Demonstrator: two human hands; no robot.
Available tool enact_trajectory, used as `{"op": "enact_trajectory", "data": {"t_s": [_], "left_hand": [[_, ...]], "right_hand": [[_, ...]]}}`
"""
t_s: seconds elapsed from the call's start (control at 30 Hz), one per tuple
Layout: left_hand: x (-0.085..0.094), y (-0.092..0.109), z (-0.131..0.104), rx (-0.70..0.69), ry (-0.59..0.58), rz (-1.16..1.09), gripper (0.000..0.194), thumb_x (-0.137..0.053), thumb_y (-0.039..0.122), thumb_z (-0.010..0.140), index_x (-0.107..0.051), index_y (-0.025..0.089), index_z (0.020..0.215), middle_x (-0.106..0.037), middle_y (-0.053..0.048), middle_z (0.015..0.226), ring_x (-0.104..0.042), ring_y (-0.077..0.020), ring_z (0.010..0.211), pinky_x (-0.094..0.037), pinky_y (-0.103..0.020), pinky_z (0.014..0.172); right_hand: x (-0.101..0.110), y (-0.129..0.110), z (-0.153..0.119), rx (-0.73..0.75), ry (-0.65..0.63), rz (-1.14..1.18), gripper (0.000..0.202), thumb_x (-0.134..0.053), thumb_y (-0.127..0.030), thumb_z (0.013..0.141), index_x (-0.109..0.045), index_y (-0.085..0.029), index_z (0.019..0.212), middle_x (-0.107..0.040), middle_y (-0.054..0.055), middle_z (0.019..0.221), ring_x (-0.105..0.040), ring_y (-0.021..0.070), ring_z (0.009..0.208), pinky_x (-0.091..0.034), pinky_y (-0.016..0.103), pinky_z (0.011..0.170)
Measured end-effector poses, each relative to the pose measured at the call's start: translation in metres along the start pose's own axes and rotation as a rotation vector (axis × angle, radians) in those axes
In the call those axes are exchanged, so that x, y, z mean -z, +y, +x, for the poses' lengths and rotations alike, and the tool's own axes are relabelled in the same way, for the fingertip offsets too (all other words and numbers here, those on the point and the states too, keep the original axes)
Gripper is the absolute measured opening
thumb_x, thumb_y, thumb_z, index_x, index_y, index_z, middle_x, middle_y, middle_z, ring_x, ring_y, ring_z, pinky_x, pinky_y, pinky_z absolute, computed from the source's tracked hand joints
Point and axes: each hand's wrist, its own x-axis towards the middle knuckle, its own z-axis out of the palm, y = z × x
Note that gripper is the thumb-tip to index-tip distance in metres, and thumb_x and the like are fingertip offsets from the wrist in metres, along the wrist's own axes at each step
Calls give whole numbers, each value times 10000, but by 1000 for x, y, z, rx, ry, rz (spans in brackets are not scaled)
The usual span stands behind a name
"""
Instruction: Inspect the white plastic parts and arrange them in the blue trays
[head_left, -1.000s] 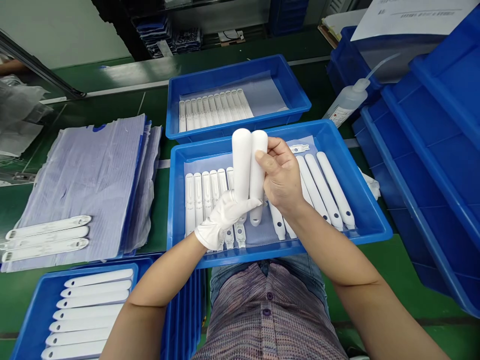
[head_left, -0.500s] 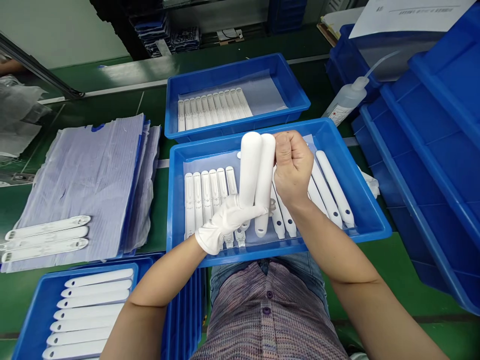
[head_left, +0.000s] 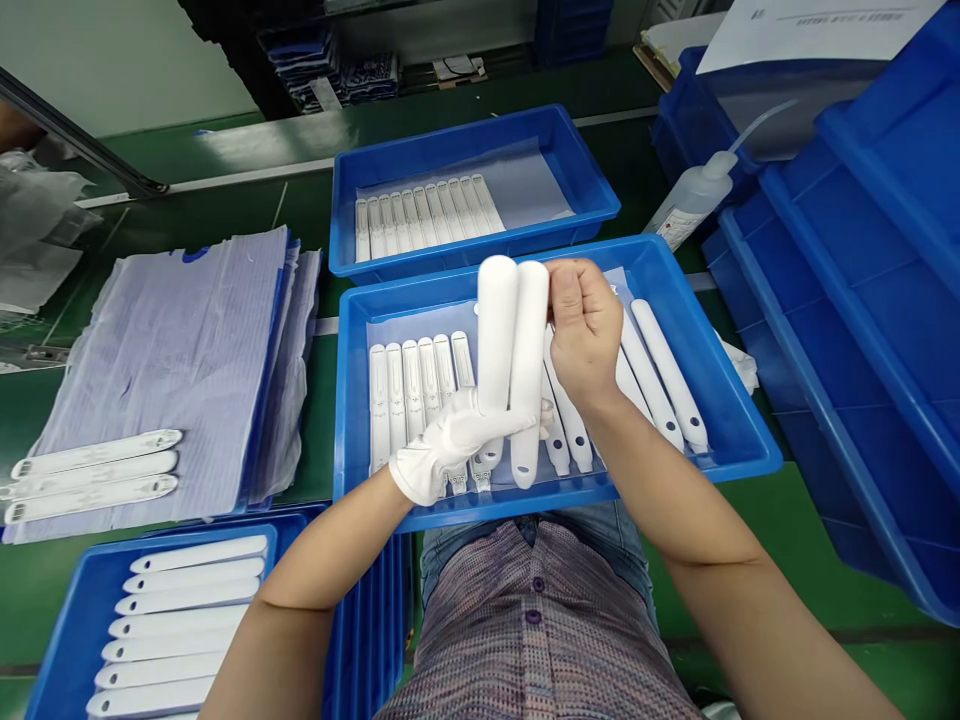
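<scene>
L hand (head_left: 450,438): closed on 2 white pcs (head_left: 496,330), o/ tray (head_left: 712,350)
R hand (head_left: 583,325): curled tight beside pcs, contents unclear
Next: prob. needs firm L grip

The bottle (head_left: 690,203) stands right of the far tray (head_left: 476,250).

Left of the near tray (head_left: 344,400), a strip of bare table (head_left: 320,410) is lying open, the sheet stack (head_left: 172,370) bounding it. Behind that tray, the far tray (head_left: 574,228) is blocking passage; the bottle (head_left: 686,205) is obstructing its back-right corner. Rightward, blue crates (head_left: 847,330) are narrowing the gap.
</scene>
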Motion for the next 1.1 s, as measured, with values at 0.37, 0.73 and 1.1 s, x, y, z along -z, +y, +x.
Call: {"op": "enact_trajectory", "data": {"t_s": [0.37,0.73,1.1], "left_hand": [[26,5,20,-331,204,-278,477,-824,470,863,-714,187,1230,-762,-92,1125,-742,-227,996,-632,-317,818],[17,2,24,-304,39,-695,320,-665,288,1008,-655,211,1318,-670,-10,878,-631,-87,694,-559,-185,641],[11,7,33,-128,212,-833,212,-503,259,1092,-671,205,1208,-667,6,794,-635,-77,610,-544,-155,584]], "right_hand": [[-1,29,-26,-521,-197,353,404,-766,-624,865,-704,-241,979,-700,28,978,-673,181,849,-598,332,767],[-6,28,-27,-826,-221,647,310,-560,-497,1040,-692,-262,1193,-474,-39,734,-427,96,564,-498,194,521],[-9,48,-26,-842,-216,611,369,-509,-548,1065,-700,-246,1161,-549,-30,738,-589,111,651,-587,238,624]]}}
